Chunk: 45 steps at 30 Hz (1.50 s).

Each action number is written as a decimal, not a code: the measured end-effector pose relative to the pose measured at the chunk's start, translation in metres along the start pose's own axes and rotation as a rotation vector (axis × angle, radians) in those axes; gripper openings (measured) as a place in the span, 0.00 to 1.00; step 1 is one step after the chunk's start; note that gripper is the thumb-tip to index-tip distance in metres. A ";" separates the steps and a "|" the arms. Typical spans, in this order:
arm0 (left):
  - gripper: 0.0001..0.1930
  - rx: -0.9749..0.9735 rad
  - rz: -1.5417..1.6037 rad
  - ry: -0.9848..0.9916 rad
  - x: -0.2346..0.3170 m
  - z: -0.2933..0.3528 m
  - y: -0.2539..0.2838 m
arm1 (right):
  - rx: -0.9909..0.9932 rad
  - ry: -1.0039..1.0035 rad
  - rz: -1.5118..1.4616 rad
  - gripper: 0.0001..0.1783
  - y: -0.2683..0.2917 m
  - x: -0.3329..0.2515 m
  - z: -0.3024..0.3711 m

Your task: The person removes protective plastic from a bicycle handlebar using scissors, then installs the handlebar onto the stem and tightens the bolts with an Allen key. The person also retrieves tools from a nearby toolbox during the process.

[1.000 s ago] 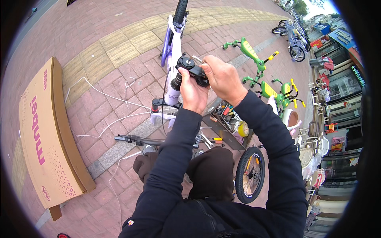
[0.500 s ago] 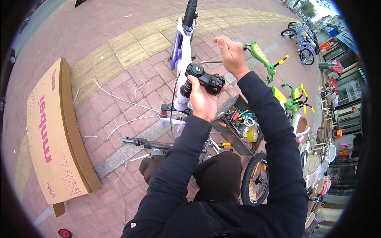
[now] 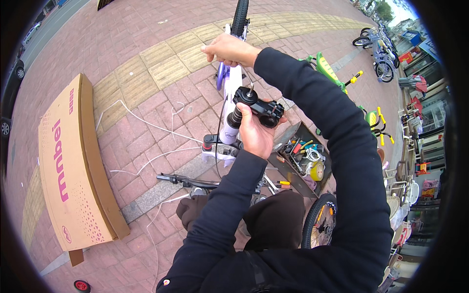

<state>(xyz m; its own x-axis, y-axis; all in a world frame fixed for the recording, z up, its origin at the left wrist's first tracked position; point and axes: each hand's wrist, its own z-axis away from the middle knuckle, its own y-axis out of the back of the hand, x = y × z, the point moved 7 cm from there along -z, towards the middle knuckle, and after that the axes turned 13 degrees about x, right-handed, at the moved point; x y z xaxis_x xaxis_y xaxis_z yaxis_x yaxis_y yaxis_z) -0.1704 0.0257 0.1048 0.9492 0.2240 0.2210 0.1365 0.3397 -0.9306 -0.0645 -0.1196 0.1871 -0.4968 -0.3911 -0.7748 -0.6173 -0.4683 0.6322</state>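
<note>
A white and purple bicycle frame (image 3: pixel 233 84) stands in front of me, with its rear tyre (image 3: pixel 240 19) pointing away. My left hand (image 3: pixel 257 136) is wrapped round a black handlebar stem (image 3: pixel 267 115) at the top of the steerer tube, thumb near the round top cap. The short end of a metal hex key (image 3: pixel 251 89) stands in the bolt of that cap. My right hand (image 3: pixel 231 51) is closed at the key's other end, above the frame; the fingers hide most of it. Below lies a black handlebar (image 3: pixel 183 180), apart from the stem, by my feet.
An open toolbox (image 3: pixel 320 146) with tools and yellow tape stands to the right, near a loose wheel (image 3: pixel 320 222). Wrenches (image 3: pixel 268 184) lie by my knee. A large cardboard box (image 3: pixel 78 171) is at left; white straps (image 3: pixel 146 126) cross the paving. Green ride-on toys (image 3: pixel 328 68) stand beyond my right arm.
My right hand has swung left across the frame, turning the hex key about the stem's bolt. My left hand keeps its grip on the stem; the whole view has shifted slightly.
</note>
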 end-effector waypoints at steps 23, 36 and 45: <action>0.36 0.062 -0.678 0.144 0.016 -0.006 0.016 | -0.392 0.630 0.141 0.19 -0.021 -0.086 0.102; 0.45 -0.145 -1.994 -0.599 0.083 -0.064 0.139 | 0.316 0.332 0.332 0.32 0.090 -0.011 0.120; 0.27 -0.076 -2.140 -0.807 0.068 -0.061 0.162 | 0.337 0.028 -0.240 0.33 0.045 0.055 0.174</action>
<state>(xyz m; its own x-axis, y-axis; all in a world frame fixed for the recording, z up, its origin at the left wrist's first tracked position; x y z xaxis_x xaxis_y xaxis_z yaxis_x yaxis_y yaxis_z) -0.0667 0.0406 -0.0485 -0.8058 -0.0895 0.5854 0.4778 0.4856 0.7320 -0.2255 -0.0239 0.1716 -0.3005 -0.3260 -0.8964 -0.8811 -0.2650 0.3918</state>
